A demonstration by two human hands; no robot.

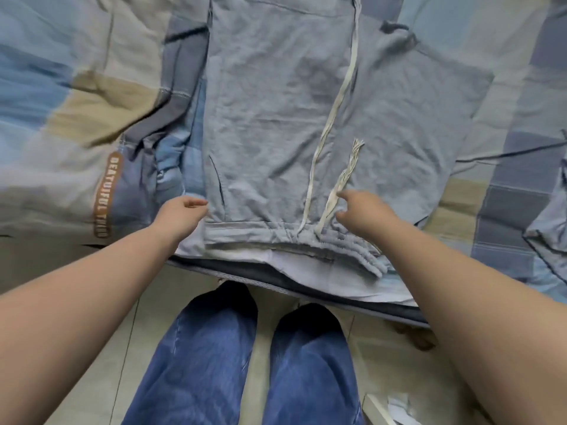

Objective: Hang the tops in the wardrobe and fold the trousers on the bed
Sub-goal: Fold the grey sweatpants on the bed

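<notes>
Two bare hands seen over bed edge. Patchwork bedcover [76, 96] spread at left, brown printed label near its edge. Left hand [181, 213] loosely curled, nothing gripped, placed just beside left side of grey trousers [276, 118]. Trousers laid flat on bed, waistband [291, 240] nearest, drawstrings [331, 118] trailed across front. Right hand [365, 213] relaxed, nothing grasped, fingertips touching one drawstring. Second garment [549, 216] partly seen at far right.
</notes>
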